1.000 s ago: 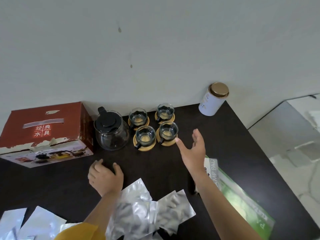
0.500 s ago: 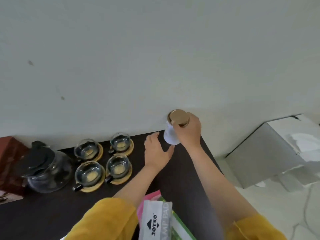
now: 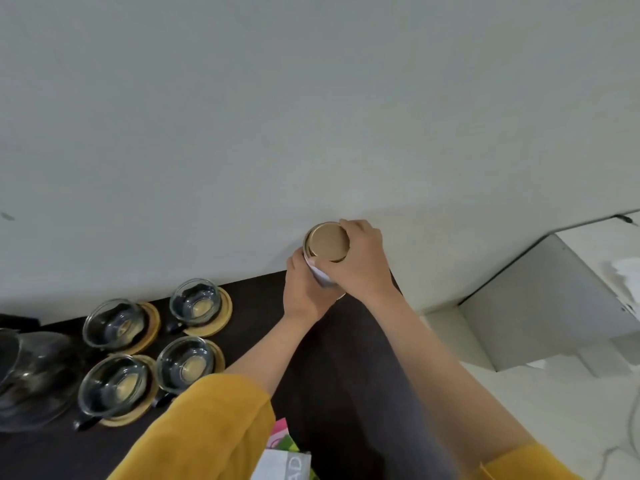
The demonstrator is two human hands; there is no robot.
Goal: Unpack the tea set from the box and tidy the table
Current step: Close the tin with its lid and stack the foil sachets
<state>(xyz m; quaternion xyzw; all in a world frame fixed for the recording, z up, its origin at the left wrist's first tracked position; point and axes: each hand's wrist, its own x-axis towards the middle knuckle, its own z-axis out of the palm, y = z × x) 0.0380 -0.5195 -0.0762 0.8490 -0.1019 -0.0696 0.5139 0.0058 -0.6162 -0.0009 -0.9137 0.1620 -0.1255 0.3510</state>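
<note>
A white tea canister with a gold lid stands at the far right corner of the dark table, against the wall. My right hand grips it around the lid and upper body. My left hand wraps the canister's white side from the left. Several glass cups on round wooden coasters sit in a block at the left, and the glass teapot shows partly at the left edge.
A white and green plastic packet lies at the near edge between my arms. The table's right edge drops off just past the canister, with a grey box on the pale floor beyond.
The view has swung right and closer. My right hand reached the canister first; my left hand has since closed around its side. The red box has left the view.
</note>
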